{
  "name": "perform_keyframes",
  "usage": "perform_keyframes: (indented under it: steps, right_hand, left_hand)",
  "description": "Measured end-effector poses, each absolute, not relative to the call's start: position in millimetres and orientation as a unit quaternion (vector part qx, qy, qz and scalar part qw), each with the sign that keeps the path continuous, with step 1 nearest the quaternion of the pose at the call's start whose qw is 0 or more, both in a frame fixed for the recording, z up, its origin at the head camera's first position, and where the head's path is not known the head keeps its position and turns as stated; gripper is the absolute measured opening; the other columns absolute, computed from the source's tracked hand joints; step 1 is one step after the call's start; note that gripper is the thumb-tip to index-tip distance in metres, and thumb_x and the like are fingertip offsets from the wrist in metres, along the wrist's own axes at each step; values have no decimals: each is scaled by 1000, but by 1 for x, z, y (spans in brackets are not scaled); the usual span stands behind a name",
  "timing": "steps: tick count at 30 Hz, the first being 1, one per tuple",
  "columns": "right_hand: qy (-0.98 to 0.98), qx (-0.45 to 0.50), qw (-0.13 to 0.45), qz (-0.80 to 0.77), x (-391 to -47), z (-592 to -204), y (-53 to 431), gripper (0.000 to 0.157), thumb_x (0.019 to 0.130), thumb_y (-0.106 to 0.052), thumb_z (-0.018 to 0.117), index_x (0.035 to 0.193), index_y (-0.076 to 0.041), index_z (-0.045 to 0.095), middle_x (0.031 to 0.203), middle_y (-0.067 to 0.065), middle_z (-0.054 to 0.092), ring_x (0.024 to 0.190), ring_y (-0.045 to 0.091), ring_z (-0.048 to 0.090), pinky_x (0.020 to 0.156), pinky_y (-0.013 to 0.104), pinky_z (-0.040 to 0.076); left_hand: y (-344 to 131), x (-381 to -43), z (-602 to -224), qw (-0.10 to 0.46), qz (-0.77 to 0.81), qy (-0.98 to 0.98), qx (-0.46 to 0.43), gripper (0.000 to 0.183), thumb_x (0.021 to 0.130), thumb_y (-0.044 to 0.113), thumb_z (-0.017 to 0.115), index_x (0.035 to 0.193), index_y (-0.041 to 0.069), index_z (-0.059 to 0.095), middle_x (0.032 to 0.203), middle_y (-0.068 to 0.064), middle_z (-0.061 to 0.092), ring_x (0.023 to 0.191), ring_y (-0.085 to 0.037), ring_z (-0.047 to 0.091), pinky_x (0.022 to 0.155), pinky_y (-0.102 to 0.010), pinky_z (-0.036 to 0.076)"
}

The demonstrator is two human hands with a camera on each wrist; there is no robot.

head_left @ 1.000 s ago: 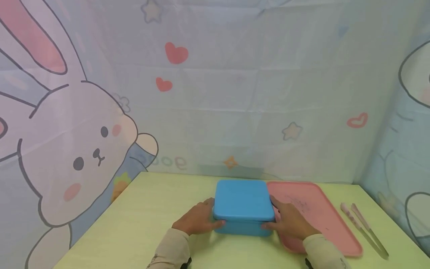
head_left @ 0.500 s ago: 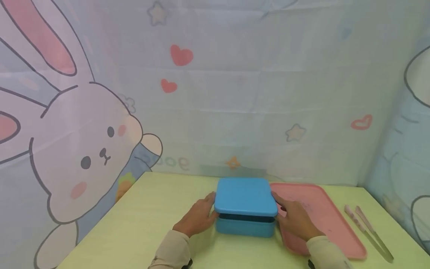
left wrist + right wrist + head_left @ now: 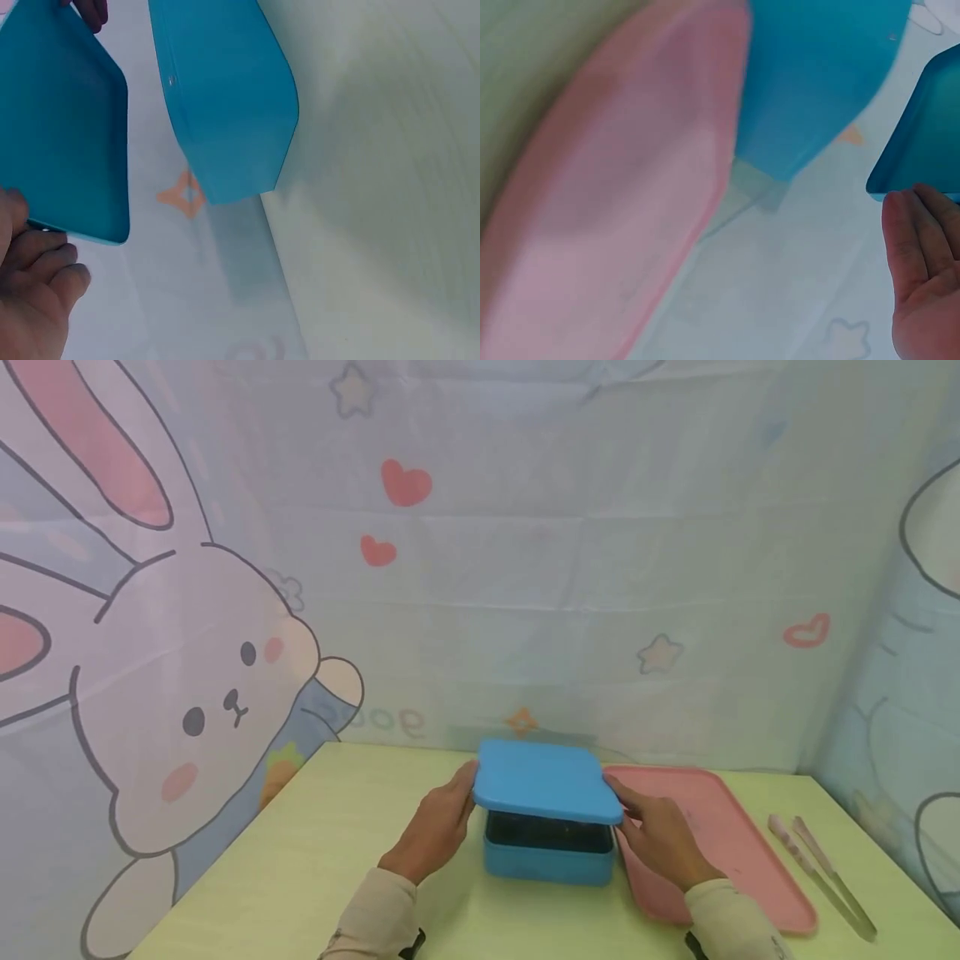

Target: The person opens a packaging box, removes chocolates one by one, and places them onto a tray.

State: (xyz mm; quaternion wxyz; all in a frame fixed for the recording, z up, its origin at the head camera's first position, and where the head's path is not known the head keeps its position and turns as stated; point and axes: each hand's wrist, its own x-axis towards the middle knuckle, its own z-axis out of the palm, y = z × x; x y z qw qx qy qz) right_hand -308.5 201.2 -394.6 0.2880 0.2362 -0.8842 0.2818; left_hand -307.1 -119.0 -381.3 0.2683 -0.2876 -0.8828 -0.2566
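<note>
A blue square lid (image 3: 547,781) hangs tilted above a blue box (image 3: 549,865), its near edge clear of the rim. Between lid and box the box's dark inside shows, but its contents cannot be made out. My left hand (image 3: 435,827) holds the lid by its left side, and my right hand (image 3: 663,837) grips the opposite side. From the left wrist, the underside of the lid (image 3: 67,127) is visible, apart from the box wall (image 3: 225,97). The right wrist view shows fingers (image 3: 907,244) against the lid's edge.
Right of the box lies a pink tray (image 3: 720,852) with small dark marks, close beside it. Further right rests a pair of tongs (image 3: 828,881) on the pale yellow table (image 3: 375,793). A printed cloth (image 3: 525,568) hangs behind the table.
A second ago the lid sat on the box. Both hands have raised it, widening the gap at the front, while the box stays on the table. The view has shifted slightly.
</note>
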Motion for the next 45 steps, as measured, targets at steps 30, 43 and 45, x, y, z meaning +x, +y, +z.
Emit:
perform_keyframes:
  steps: [30, 43, 45]
  right_hand:
    - [-820, 246, 404, 322, -306, -362, 115, 11, 89, -11, 74, 99, -13, 79, 56, 0, 65, 50, -4, 36, 50, 18, 32]
    - [-765, 188, 182, 589, -308, -370, 60, 22, 98, -11, 65, 115, -1, 75, 83, 19, 77, 69, 30, 76, 62, 28, 63]
    - [-771, 176, 160, 591, -309, -372, 53, 23, 99, -14, 64, 117, -4, 75, 79, 18, 76, 65, 28, 75, 57, 27, 61]
  left_hand:
    - [-176, -282, -343, 645, -200, -692, -255, 20, 99, 9, 63, 108, -4, 74, 93, -20, 78, 78, -31, 77, 60, -39, 61]
    - [-210, -275, -326, 547, -214, -804, -97, 17, 87, -2, 73, 102, -10, 76, 86, -25, 76, 70, -40, 74, 57, -49, 60]
    - [-215, -275, -325, 511, -219, -828, -69, 17, 90, 1, 71, 102, -9, 76, 87, -26, 76, 72, -41, 73, 60, -51, 60]
